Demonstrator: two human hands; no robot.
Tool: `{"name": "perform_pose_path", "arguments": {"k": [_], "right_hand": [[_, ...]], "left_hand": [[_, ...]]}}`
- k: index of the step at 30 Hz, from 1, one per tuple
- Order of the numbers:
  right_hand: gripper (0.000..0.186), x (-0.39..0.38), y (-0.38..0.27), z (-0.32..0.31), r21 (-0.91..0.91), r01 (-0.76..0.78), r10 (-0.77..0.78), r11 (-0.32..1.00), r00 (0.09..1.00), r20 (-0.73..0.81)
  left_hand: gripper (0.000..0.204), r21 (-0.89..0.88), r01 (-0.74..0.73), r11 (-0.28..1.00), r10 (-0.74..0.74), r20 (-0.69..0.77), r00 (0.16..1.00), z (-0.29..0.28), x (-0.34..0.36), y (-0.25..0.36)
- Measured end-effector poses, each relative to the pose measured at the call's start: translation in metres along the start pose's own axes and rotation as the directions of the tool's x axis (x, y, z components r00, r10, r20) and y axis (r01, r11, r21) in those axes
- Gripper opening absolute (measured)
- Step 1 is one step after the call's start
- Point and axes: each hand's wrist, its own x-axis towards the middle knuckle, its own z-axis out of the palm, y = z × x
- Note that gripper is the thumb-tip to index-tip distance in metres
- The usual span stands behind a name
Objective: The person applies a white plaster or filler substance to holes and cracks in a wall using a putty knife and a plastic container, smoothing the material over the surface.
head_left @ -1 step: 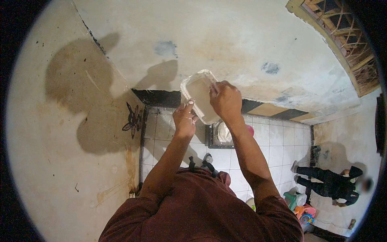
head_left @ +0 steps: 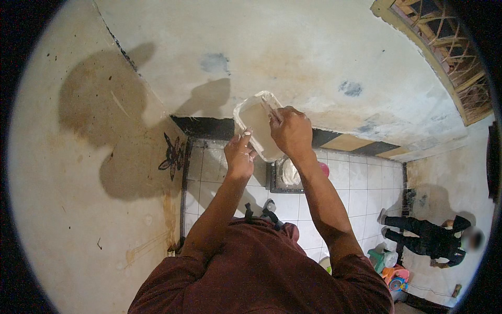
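Note:
My left hand (head_left: 240, 156) grips the lower left side of a rectangular plastic tub (head_left: 238, 116), its thumb over the rim. White paste coats the tub's rim, and a pale layer lies inside. Closed at the tub's right side, my right hand (head_left: 293, 132) holds a thin, pale-smeared tool (head_left: 270, 107) that points up and left over the inside. Its exact kind is not clear, as the fist hides much of it. White smears show on my left fingers. The tub is held up in front of the wall, tilted.
Below the tub, a dark-edged square stand (head_left: 287, 189) bears a white bundle (head_left: 291, 172); a pink round thing (head_left: 324, 169) is beside it. A stained wall (head_left: 314, 57) rises ahead. At the right stands another person (head_left: 426, 236), near colourful items (head_left: 396, 277) on the tiled floor (head_left: 358, 180).
My right hand has shifted slightly left and down, and more of the thin tool shows above it. My left hand and the tub look almost unmoved.

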Motion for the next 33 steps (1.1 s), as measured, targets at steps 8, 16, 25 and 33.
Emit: {"name": "perform_pose_path", "arguments": {"k": [8,16,25,33], "right_hand": [[0.015,0.002,0.002,0.003,0.026,0.052,-0.051,0.998,0.997,-0.056],[0.015,-0.02,-0.014,0.008,-0.009,0.199,-0.198,0.98,0.976,0.089],[0.023,0.011,-0.002,0.0,0.021,-0.114,0.112,0.993,0.99,0.085],[0.027,0.02,0.005,0.004,-0.005,-0.105,0.105,0.994,0.989,0.104]], "left_hand": [[0.026,-0.034,-0.012,0.999,0.013,0.037,0.999,-0.003,0.006,-0.001],[0.026,0.019,0.002,1.0,-0.004,0.074,0.997,-0.009,0.011,0.003],[0.024,0.079,-0.033,0.996,0.029,0.043,0.999,0.004,0.005,0.009],[0.026,0.113,-0.041,0.993,0.037,0.042,0.998,0.005,0.003,0.009]]}}
